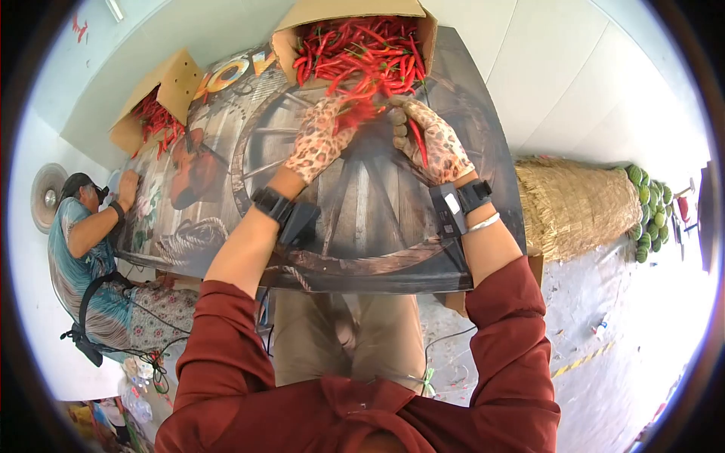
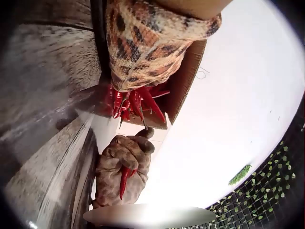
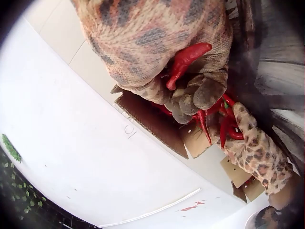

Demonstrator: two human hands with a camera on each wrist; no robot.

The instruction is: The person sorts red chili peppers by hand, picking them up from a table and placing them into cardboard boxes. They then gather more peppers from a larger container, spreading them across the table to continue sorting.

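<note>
Both hands wear leopard-print gloves with darkened fingertips. In the head view my left hand [image 1: 317, 136] holds a bunch of red chili peppers [image 1: 355, 115], blurred there, close in front of the larger cardboard box [image 1: 362, 9]. My right hand [image 1: 438, 143] is just to its right, fingers curled round a red chili [image 1: 418, 143] that lies along the palm. The right wrist view shows this chili [image 3: 188, 62] sticking out of the curled fingers. More chilies [image 3: 229, 128] show at the left hand there. From the left wrist, the left fingers are hidden behind the glove [image 2: 147, 52].
The larger box, tipped toward me, is full of chilies [image 1: 362, 57]. A smaller box [image 1: 175, 79] with chilies stands at the left on the printed table [image 1: 362, 204]. Beyond the left end sits another person [image 1: 94, 249]. A straw-covered bundle [image 1: 578, 204] and green melons [image 1: 649, 211] lie right.
</note>
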